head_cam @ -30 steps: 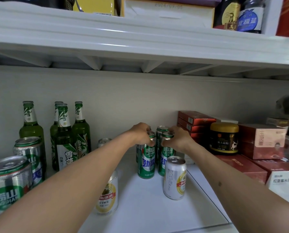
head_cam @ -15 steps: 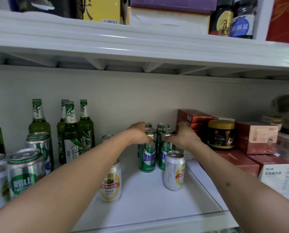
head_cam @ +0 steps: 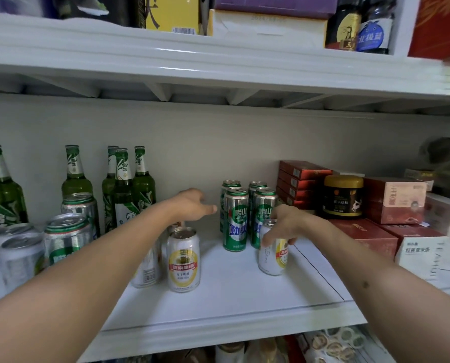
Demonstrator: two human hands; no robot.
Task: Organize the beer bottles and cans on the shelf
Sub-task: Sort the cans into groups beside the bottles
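Hands reach in: left hand (head_cam: pixel 192 204) loosely spread, right hand (head_cam: pixel 288 224) gripping white can (head_cam: pixel 272 254).

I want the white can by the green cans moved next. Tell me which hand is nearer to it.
Right. The right hand is on the white can, fingers curled over its top. The left hand hovers apart from it, off to the left.
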